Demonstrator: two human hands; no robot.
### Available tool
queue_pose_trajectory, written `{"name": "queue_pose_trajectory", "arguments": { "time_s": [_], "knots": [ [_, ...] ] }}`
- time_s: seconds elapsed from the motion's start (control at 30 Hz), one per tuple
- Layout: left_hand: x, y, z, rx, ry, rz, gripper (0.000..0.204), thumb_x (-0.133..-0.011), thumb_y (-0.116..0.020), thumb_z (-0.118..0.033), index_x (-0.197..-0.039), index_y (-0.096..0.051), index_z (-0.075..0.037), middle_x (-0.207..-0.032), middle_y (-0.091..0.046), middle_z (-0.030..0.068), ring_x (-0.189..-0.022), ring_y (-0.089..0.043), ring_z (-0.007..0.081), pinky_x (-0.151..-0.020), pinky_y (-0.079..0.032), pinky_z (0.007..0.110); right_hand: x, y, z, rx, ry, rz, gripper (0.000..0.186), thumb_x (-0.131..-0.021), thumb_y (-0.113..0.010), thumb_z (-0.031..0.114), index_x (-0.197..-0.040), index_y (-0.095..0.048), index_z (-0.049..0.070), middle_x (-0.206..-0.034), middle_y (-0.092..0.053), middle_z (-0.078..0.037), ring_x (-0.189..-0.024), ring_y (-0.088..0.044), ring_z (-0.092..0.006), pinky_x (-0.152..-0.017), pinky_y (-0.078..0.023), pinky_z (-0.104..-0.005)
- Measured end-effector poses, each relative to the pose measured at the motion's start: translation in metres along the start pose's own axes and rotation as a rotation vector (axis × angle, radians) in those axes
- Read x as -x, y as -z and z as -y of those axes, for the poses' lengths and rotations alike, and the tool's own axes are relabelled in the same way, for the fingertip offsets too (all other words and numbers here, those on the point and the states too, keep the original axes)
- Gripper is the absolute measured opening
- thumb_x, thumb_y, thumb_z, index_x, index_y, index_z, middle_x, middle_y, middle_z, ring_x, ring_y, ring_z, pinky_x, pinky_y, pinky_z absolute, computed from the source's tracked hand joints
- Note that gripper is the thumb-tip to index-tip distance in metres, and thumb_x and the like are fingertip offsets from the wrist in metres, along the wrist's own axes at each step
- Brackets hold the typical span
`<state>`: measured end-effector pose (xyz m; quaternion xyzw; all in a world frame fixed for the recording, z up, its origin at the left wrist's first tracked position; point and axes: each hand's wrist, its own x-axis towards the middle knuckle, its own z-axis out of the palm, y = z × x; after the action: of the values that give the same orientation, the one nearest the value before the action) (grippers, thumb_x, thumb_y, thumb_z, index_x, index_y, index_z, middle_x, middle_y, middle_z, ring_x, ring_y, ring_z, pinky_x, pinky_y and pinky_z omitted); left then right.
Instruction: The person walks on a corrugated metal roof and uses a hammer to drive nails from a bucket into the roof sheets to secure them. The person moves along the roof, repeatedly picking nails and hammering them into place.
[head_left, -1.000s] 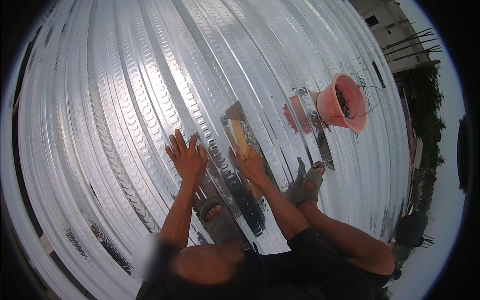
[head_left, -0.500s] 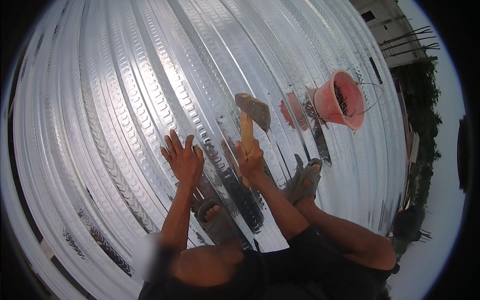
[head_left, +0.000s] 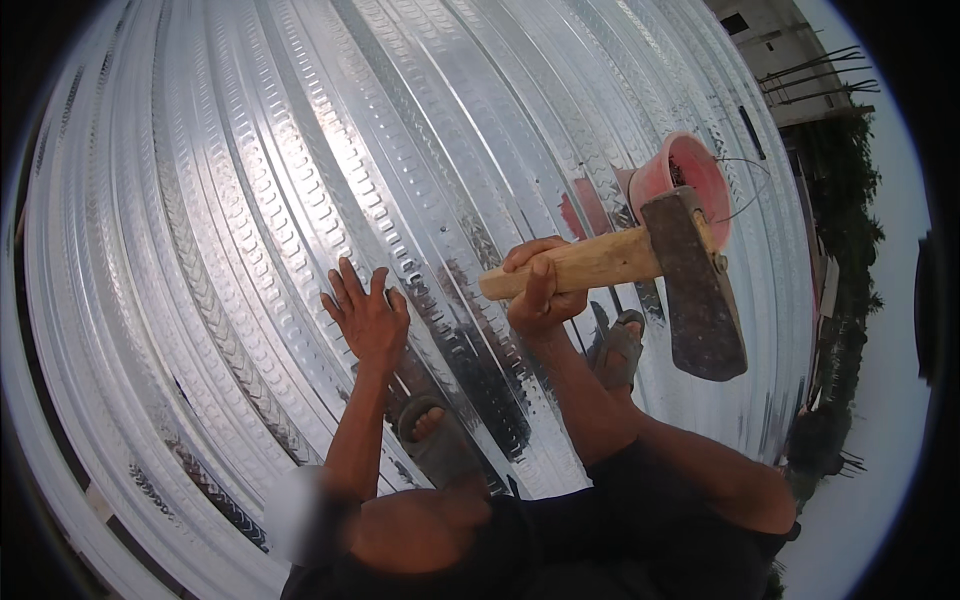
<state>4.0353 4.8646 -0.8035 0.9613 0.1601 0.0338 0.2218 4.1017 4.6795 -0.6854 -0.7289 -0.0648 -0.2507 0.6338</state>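
My left hand [head_left: 370, 318] rests with spread fingers on the ribbed, shiny metal decking [head_left: 300, 190]. To its right, my right hand [head_left: 545, 292] is wrapped round the pale wooden handle of a hammer [head_left: 608, 262]. The hammer is raised above the decking, its broad dark metal head out to the right. That head covers part of a red bucket [head_left: 652, 180] which lies tipped over farther off, its mouth facing right. Small dark pieces show inside the bucket, too small to name.
My sandalled feet [head_left: 428, 420] are on the decking near my hands. Beyond the right edge stand dark greenery [head_left: 845, 190], a grey concrete building [head_left: 775, 60] and bare metal rods [head_left: 820, 78]. The decking's ribs run lengthwise across the view.
My right hand has lifted the hammer off to the right and up, and its head has swung from pointing away to pointing right. My left hand has stayed in place.
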Motion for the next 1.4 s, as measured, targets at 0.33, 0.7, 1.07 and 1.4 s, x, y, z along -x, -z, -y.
{"name": "queue_pose_trajectory", "arguments": {
  "time_s": [0.33, 0.7, 1.07, 1.4],
  "knots": [
    [0.004, -0.001, 0.017, -0.039, -0.027, -0.044, 0.040, -0.090, -0.066, -0.024, -0.129, -0.067, -0.018, -0.163, -0.031, 0.0230, -0.154, -0.023, 0.0458, -0.122, -0.014, 0.066, -0.001, -0.013, -0.026, 0.332, -0.231, 0.350, 0.035, -0.099, -0.069, 0.027, -0.096, -0.056, -0.006, -0.068, -0.065, -0.022, -0.063, -0.070, -0.0359, -0.056, -0.054, -0.0452],
    [-0.011, 0.005, 0.011, -0.039, -0.043, -0.050, 0.040, -0.091, -0.065, -0.023, -0.130, -0.067, -0.017, -0.165, -0.029, 0.0218, -0.155, -0.022, 0.0447, -0.125, -0.011, 0.063, 0.102, 0.029, -0.096, 0.828, -0.637, 0.684, 0.050, -0.098, -0.062, 0.040, -0.098, -0.056, -0.009, -0.081, -0.067, -0.037, -0.083, -0.069, -0.0550, -0.074, -0.054, -0.0605],
    [0.002, 0.005, 0.016, -0.060, 0.009, -0.014, 0.040, -0.091, -0.066, -0.023, -0.130, -0.066, -0.018, -0.166, -0.029, 0.0215, -0.155, -0.020, 0.0442, -0.125, -0.010, 0.063, -0.032, -0.007, 0.005, 0.105, 0.104, 0.069, 0.019, -0.094, -0.072, 0.007, -0.098, -0.060, -0.006, -0.072, -0.066, -0.011, -0.055, -0.063, -0.0203, -0.052, -0.050, -0.0347],
    [-0.001, 0.010, 0.001, -0.078, -0.018, 0.022, 0.042, -0.091, -0.065, -0.024, -0.132, -0.066, -0.016, -0.164, -0.030, 0.0233, -0.155, -0.021, 0.0436, -0.125, -0.011, 0.062, 0.134, 0.026, -0.081, 0.738, -0.691, 0.685, 0.048, -0.097, -0.065, 0.041, -0.103, -0.057, -0.006, -0.089, -0.069, -0.032, -0.084, -0.070, -0.0490, -0.077, -0.056, -0.0567]
  ]
}}
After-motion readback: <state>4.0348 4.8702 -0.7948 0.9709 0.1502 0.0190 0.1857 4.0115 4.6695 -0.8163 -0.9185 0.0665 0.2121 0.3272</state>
